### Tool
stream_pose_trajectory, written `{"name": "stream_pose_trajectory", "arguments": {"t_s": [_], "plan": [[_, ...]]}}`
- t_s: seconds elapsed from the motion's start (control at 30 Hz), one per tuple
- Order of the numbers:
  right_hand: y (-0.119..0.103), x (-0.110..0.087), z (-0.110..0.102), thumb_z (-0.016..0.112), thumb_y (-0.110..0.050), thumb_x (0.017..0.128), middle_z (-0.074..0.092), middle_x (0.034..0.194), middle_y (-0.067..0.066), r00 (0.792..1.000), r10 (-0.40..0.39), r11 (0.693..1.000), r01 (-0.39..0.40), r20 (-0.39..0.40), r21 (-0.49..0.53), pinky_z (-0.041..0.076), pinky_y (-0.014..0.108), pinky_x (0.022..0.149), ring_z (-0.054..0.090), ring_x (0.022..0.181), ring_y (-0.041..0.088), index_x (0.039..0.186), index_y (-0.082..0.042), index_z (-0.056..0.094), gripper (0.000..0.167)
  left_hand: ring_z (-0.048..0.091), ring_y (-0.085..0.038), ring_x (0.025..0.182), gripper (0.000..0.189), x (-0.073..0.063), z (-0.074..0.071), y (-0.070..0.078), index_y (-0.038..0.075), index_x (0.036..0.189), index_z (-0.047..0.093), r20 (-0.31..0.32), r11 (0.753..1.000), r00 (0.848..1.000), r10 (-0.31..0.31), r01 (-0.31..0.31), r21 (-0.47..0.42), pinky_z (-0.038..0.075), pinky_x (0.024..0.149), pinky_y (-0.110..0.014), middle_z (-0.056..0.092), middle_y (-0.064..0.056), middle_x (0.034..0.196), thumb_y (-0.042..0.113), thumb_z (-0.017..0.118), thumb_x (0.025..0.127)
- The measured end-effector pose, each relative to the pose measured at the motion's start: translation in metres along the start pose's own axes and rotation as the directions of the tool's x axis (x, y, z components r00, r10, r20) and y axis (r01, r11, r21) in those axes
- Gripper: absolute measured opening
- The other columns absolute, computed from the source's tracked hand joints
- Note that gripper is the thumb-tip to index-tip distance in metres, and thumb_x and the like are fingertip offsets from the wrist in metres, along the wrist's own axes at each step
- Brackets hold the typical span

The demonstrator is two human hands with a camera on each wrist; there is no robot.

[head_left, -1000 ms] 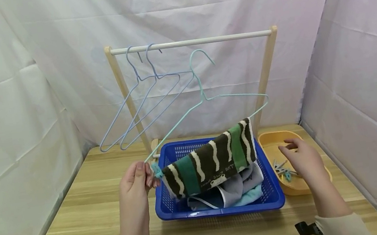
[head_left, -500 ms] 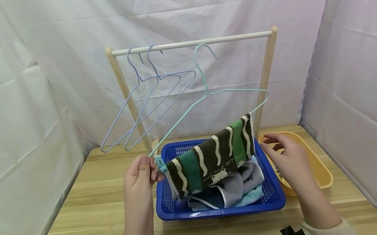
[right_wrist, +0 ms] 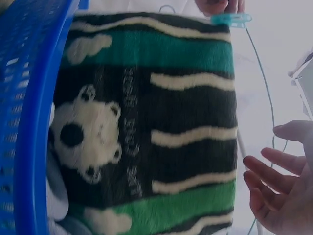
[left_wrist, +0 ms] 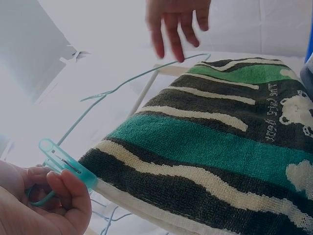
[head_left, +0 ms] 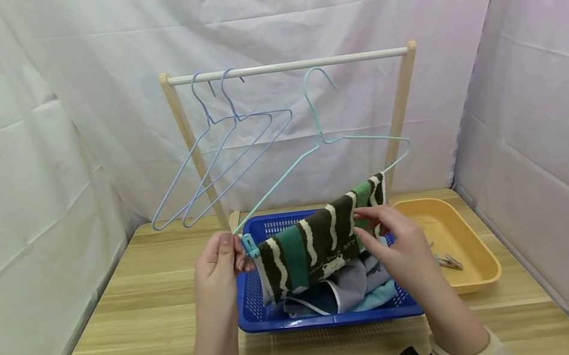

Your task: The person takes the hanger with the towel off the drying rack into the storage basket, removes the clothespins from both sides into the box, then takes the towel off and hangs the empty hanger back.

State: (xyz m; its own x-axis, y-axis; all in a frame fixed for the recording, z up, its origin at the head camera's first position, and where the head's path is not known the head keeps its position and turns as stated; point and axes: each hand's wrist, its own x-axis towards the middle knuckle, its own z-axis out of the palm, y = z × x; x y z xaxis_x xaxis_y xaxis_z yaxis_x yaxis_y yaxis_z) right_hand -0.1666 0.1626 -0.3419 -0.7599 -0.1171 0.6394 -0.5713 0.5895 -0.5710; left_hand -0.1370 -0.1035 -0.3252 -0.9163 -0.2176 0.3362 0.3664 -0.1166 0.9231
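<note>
My left hand (head_left: 217, 266) grips the lower left corner of a mint-green wire hanger (head_left: 318, 124), which is held tilted with its hook up. Over the hanger's bottom bar hangs a striped towel (head_left: 295, 255) in dark brown, teal and green, with a bear and lettering. A turquoise clothespin (left_wrist: 73, 166) clips the towel's left end, right beside my left fingers. My right hand (head_left: 400, 243) is in front of the towel's right part in the head view. In the right wrist view its fingers (right_wrist: 274, 174) are spread, hold nothing and stand apart from the towel's folded edge.
Under the towel stands a blue basket (head_left: 332, 319) with grey and light-blue cloths (head_left: 351, 286). A yellow tray (head_left: 477, 247) with clothespins (head_left: 449, 262) is to the right. Two blue hangers (head_left: 193, 148) hang from the rack's white bar (head_left: 291, 67) behind.
My right hand has moved left from above the yellow tray to in front of the towel. My left hand, with the hanger and towel, has shifted slightly right.
</note>
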Motion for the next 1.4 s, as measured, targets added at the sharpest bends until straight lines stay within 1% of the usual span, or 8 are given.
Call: {"name": "stream_pose_trajectory", "arguments": {"t_s": [0.07, 0.17, 0.3, 0.53, 0.8, 1.03, 1.23, 1.4], "plan": [[-0.003, 0.000, 0.003, 0.073, -0.006, 0.087, 0.066, 0.100, 0.001, 0.998, -0.058, 0.998, 0.058, -0.004, 0.023, 0.046, 0.023, 0.071, 0.057, 0.086, 0.017, 0.114, -0.007, 0.068, 0.027, 0.045, -0.015, 0.059, 0.035, 0.000, 0.001, -0.001, -0.010, 0.083, 0.043, 0.008, 1.000, 1.000, -0.003, 0.003, -0.004, 0.048, 0.057, -0.023, 0.039, -0.004, 0.064, 0.014, 0.034, 0.108], [-0.010, 0.000, 0.007, 0.074, -0.004, 0.085, 0.066, 0.107, -0.001, 0.991, -0.136, 0.989, 0.136, -0.009, 0.057, 0.046, 0.026, 0.080, 0.057, 0.096, 0.018, 0.113, -0.006, 0.068, 0.029, 0.045, -0.015, 0.060, 0.035, -0.002, 0.003, -0.002, -0.010, 0.084, 0.042, 0.026, 1.000, 1.000, -0.004, 0.004, 0.003, 0.048, 0.058, -0.023, 0.039, -0.005, 0.065, 0.015, 0.034, 0.108], [-0.019, -0.001, 0.013, 0.074, -0.003, 0.085, 0.066, 0.113, -0.001, 0.980, -0.197, 0.975, 0.196, -0.001, 0.105, 0.043, 0.033, 0.092, 0.055, 0.109, 0.019, 0.115, -0.007, 0.067, 0.031, 0.045, -0.016, 0.062, 0.035, -0.003, 0.005, -0.003, -0.010, 0.085, 0.042, 0.044, 1.000, 0.999, 0.006, -0.007, 0.020, 0.048, 0.060, -0.024, 0.039, -0.006, 0.067, 0.015, 0.034, 0.108], [-0.032, -0.003, 0.027, 0.074, -0.004, 0.086, 0.065, 0.115, 0.000, 0.969, -0.243, 0.951, 0.232, 0.033, 0.203, 0.043, 0.034, 0.093, 0.053, 0.111, 0.020, 0.118, -0.009, 0.067, 0.034, 0.046, -0.017, 0.063, 0.035, -0.005, 0.008, -0.006, -0.008, 0.085, 0.043, 0.055, 0.999, 0.998, 0.009, -0.011, 0.036, 0.048, 0.060, -0.024, 0.039, -0.007, 0.067, 0.016, 0.035, 0.108], [-0.045, -0.001, 0.042, 0.074, -0.004, 0.085, 0.066, 0.115, 0.001, 0.951, -0.307, 0.920, 0.285, 0.043, 0.270, 0.042, 0.036, 0.097, 0.054, 0.110, 0.022, 0.117, -0.008, 0.067, 0.033, 0.045, -0.014, 0.060, 0.032, -0.006, 0.012, -0.010, -0.009, 0.084, 0.044, 0.063, 1.000, 0.998, 0.006, -0.006, 0.006, 0.048, 0.058, -0.023, 0.039, -0.006, 0.065, 0.011, 0.034, 0.107], [-0.048, -0.002, 0.051, 0.074, -0.010, 0.086, 0.065, 0.115, -0.001, 0.951, -0.305, 0.927, 0.284, 0.052, 0.245, 0.039, 0.041, 0.095, 0.053, 0.111, 0.020, 0.117, -0.012, 0.067, 0.032, 0.045, -0.014, 0.061, 0.033, -0.009, 0.016, -0.013, -0.009, 0.083, 0.045, 0.101, 0.999, 0.994, 0.036, -0.037, 0.015, 0.047, 0.057, -0.023, 0.040, -0.005, 0.066, 0.013, 0.037, 0.107], [-0.049, -0.003, 0.056, 0.071, -0.020, 0.090, 0.063, 0.122, -0.002, 0.943, -0.318, 0.933, 0.294, 0.098, 0.206, 0.032, 0.050, 0.101, 0.050, 0.118, 0.021, 0.124, -0.014, 0.064, 0.035, 0.046, -0.016, 0.063, 0.035, -0.011, 0.019, -0.015, -0.005, 0.084, 0.045, 0.117, 1.000, 0.993, -0.018, 0.015, 0.024, 0.047, 0.059, -0.024, 0.041, -0.006, 0.067, 0.020, 0.038, 0.107], [-0.049, -0.004, 0.059, 0.068, -0.024, 0.093, 0.060, 0.127, -0.001, 0.937, -0.323, 0.935, 0.295, 0.131, 0.198, 0.029, 0.054, 0.102, 0.048, 0.122, 0.023, 0.128, -0.014, 0.061, 0.038, 0.046, -0.016, 0.063, 0.034, -0.012, 0.023, -0.017, -0.005, 0.082, 0.046, 0.135, 0.999, 0.990, -0.033, 0.031, 0.014, 0.047, 0.059, -0.024, 0.041, -0.007, 0.068, 0.017, 0.038, 0.107]]}}
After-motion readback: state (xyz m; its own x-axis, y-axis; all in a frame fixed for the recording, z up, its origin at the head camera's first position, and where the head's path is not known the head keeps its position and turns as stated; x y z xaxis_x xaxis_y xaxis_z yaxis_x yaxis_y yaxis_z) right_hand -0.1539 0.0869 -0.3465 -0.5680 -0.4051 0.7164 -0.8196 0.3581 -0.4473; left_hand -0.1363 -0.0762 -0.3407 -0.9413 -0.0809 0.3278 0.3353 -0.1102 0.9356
